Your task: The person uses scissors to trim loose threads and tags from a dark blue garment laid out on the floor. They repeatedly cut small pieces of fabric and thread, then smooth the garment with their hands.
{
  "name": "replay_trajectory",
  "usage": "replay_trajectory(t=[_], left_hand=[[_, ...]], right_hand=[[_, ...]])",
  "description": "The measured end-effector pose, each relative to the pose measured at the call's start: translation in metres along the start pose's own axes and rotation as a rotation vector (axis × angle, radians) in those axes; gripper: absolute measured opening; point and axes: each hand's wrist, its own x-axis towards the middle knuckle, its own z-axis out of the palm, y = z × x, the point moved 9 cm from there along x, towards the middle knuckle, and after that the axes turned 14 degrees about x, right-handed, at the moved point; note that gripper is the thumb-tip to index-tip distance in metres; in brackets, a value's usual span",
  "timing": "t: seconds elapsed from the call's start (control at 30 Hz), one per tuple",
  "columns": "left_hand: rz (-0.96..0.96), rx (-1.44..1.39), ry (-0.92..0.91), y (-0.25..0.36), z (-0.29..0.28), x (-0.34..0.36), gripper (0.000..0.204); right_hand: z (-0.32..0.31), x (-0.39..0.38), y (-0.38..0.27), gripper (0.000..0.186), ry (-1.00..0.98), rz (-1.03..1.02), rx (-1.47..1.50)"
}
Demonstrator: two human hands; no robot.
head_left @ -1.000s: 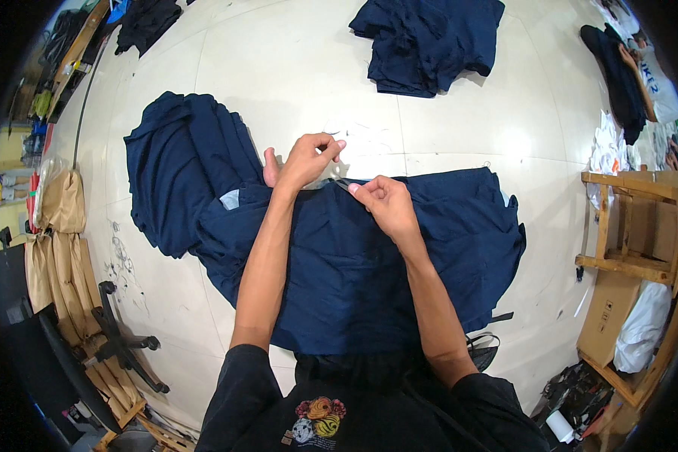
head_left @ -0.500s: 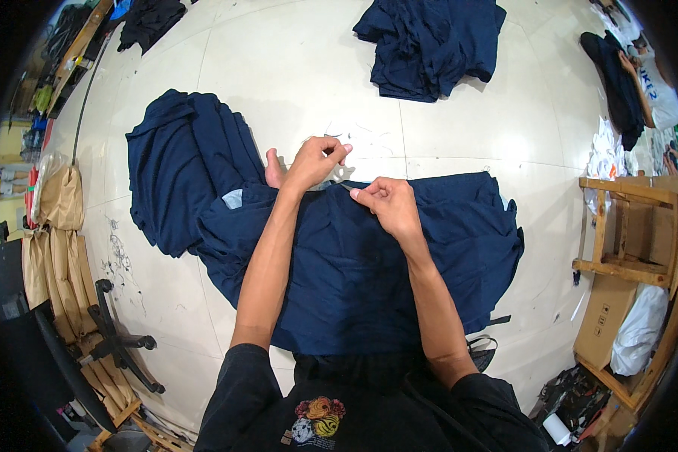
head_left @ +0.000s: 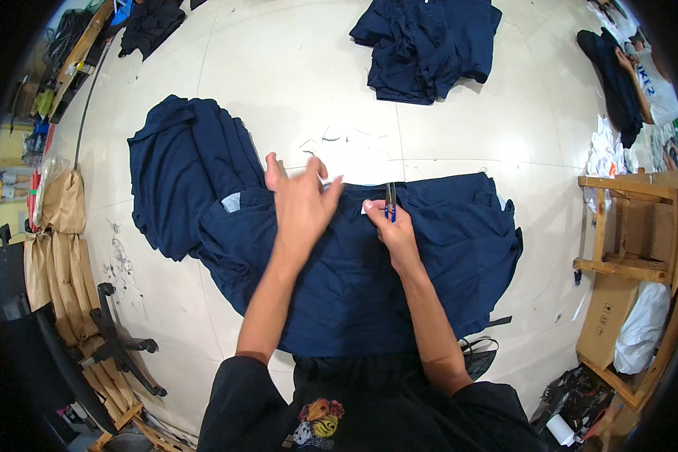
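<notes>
Navy cloth on pale floor tiles, snips in the right hand
Head cam: cloth's laid out, right fingers pinching the snips by their blue handles; left hand is a bit blurry, thumb and fingers apart, at the cloth's far edge.

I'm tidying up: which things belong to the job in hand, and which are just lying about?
In the job:
blue-handled snips, in the right hand
navy cloth, below the left hand

Lying about, seemingly:
cardboard box
white bag
</notes>
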Motion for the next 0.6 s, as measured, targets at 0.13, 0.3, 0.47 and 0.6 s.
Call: replay_trajectory(t=[0.13, 0.3, 0.47, 0.6], left_hand=[[0.042, 0.028, 0.037, 0.017, 0.019, -0.055, 0.032], [0.334, -0.192, 0.081, 0.060, 0.010, -0.109, 0.029], [0.311, -0.156, -0.026, 0.052, 0.043, -0.137, 0.024], [0.349, -0.152, 0.050, 0.059, 0.033, -0.146, 0.023]], right_hand=[[0.009, 0.003, 0.012, 0.052, -0.135, 0.256, 0.091], [0.007, 0.009, 0.033, 0.051, -0.072, 0.376, 0.146], [0.011, 0.005, 0.036, 0.024, -0.233, 0.367, 0.188], [0.010, 0.007, 0.040, 0.031, -0.309, 0.380, 0.304]])
